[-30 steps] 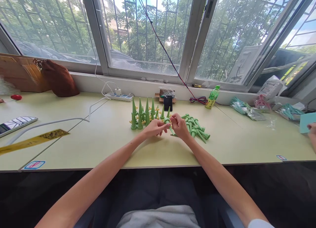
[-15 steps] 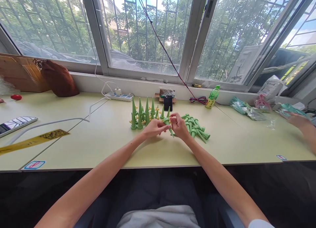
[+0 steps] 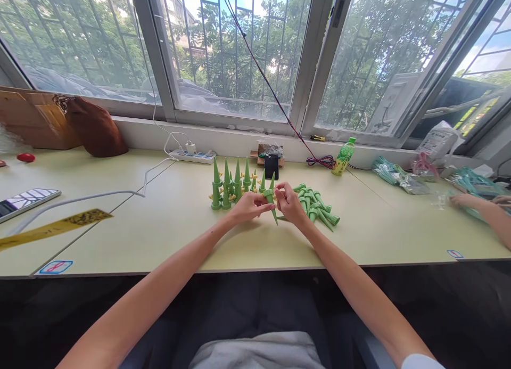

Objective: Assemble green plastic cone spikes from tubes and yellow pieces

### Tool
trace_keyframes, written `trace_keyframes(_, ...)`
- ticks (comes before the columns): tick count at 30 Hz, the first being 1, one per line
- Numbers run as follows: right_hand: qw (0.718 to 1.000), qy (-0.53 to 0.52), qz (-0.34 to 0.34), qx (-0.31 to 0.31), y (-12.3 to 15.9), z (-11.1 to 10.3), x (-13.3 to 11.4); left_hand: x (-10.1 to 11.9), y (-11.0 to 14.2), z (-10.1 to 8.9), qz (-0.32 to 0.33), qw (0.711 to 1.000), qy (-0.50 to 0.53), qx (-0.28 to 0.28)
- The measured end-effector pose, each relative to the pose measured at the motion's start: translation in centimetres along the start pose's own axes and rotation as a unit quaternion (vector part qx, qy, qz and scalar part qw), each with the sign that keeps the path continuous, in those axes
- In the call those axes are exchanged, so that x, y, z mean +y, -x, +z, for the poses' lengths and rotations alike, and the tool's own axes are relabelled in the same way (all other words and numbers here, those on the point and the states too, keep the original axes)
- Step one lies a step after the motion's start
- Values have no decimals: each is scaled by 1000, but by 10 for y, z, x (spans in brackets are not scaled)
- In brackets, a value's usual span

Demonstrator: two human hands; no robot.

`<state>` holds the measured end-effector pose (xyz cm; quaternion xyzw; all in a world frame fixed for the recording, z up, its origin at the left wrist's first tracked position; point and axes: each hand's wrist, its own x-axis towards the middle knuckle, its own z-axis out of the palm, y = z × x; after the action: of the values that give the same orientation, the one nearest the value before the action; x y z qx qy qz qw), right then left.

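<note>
A green plastic watering spike (image 3: pixel 272 212), point down, is gripped between the thumb and fingers of my left hand (image 3: pixel 250 207). Against its right side my right hand (image 3: pixel 288 199) is closed in a pinch; the fingers hide what they hold, though a bit of yellow shows by the tips. Just beyond my left hand, several green spikes (image 3: pixel 216 197) with small yellow valves stand upright in rows, points up. To the right of my right hand lies a loose pile of green spikes (image 3: pixel 315 201) without visible yellow parts.
Behind the rows are a black phone-like object (image 3: pixel 271 167) and a power strip (image 3: pixel 194 156). A green bottle (image 3: pixel 344 157) stands near the sill. At far right, another person's hand (image 3: pixel 465 200) is beside bagged teal items (image 3: pixel 477 180). A yellow strip (image 3: pixel 56 228) hangs at left.
The spike in my left hand has turned slightly, its tip now pointing more directly down. My hands have barely moved. The other person's hand has shifted left and nearer the table's front.
</note>
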<state>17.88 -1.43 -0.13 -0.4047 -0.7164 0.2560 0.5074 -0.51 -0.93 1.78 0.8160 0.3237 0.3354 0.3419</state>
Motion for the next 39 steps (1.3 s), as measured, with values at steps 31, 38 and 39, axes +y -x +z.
trace_keyframes(31, 991, -108, 79, -7, -2, 5, 2, -6, -2, 6, 79, 992, -45, 86)
trace_keyframes(38, 992, -98, 85, -4, -1, 6, -3, -9, -3, 5, 145, 979, -107, 100)
trace_keyframes(39, 992, -95, 85, -5, -1, 5, -3, -9, -2, 5, 148, 977, -113, 100)
